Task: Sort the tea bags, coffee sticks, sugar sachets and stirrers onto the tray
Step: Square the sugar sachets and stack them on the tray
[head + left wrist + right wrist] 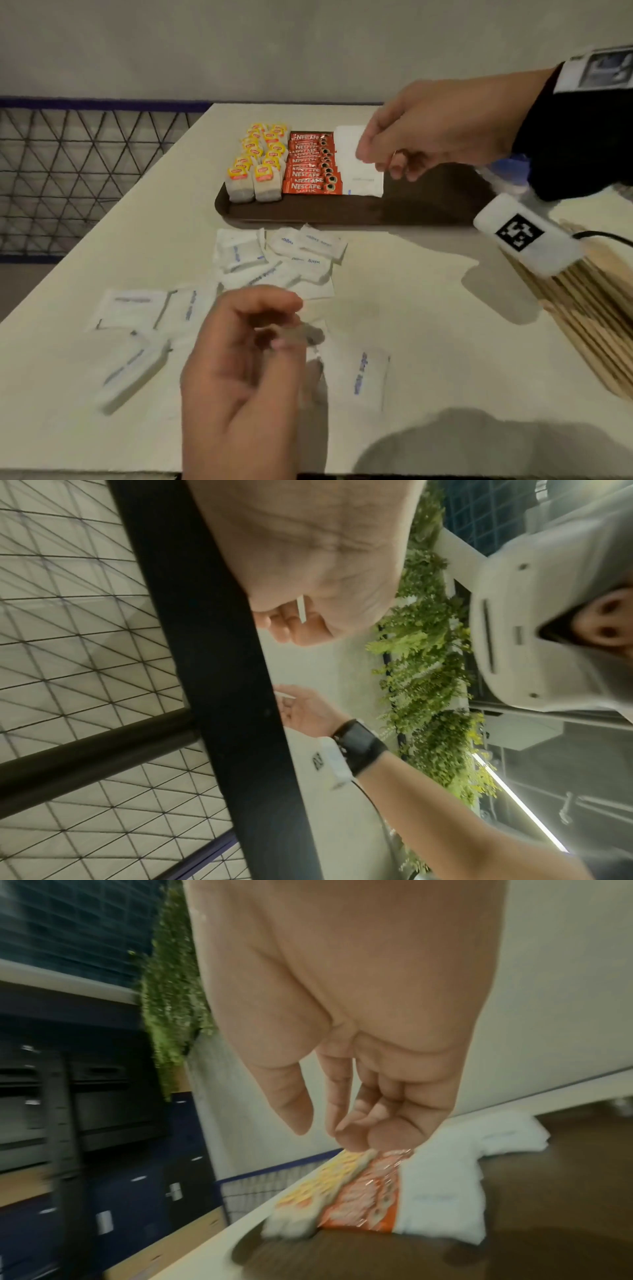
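A dark, smooth brown tray [342, 210] sat on the matte cream desk [411, 308], carrying gauzy tea bags [255, 164], glossy red coffee sticks [311, 164] and flat white paper sugar sachets [363, 181]. The right hand [435, 126] hovered above these, fingers loosely curled, holding nothing. The left hand [239, 359] pinched one thin sachet [301, 609] above loose sachets [274, 260]. Slim wooden stirrers [592, 315] lay at the desk's right edge.

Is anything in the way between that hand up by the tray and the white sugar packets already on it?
Nothing visible. The right hand hangs just above the row of white paper sugar sachets on the dark brown tray, beside the red coffee sticks. Only open air shows under its fingers.
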`<control>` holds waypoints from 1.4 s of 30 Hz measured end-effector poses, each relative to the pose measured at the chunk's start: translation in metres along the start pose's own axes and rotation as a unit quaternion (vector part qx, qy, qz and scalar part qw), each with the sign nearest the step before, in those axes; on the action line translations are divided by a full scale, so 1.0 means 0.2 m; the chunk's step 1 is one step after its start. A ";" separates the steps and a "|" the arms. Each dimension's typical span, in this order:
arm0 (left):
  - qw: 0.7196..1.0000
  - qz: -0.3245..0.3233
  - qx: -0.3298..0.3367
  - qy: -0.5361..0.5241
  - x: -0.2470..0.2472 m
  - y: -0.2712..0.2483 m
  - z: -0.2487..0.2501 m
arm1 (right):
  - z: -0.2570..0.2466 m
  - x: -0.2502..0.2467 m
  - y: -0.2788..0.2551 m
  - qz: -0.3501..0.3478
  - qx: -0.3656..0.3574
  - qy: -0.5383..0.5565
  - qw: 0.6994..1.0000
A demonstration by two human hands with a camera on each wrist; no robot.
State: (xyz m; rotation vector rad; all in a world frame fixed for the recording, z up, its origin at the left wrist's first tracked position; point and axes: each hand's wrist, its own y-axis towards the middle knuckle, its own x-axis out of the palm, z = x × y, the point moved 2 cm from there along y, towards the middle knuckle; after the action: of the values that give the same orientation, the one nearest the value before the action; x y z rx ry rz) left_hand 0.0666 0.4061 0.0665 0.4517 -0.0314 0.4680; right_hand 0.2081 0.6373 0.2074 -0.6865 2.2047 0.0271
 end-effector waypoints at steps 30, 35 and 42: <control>0.814 -0.197 0.082 0.541 0.19 -0.09 0.06 | 0.41 0.66 -0.91 0.134 0.008 0.496 0.858; 0.835 -0.161 0.141 0.508 0.18 -0.12 0.06 | 0.44 0.65 -0.92 0.147 0.000 0.561 0.815; 0.778 -0.285 0.143 0.541 0.22 -0.14 0.10 | 0.46 0.64 -0.94 0.108 -0.044 0.627 0.771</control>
State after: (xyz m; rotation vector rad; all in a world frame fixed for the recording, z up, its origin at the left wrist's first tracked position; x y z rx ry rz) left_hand 0.1187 0.3946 0.0784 0.4075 1.2901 0.0672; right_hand 0.2956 0.4402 0.0930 -0.5258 3.5932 -0.3028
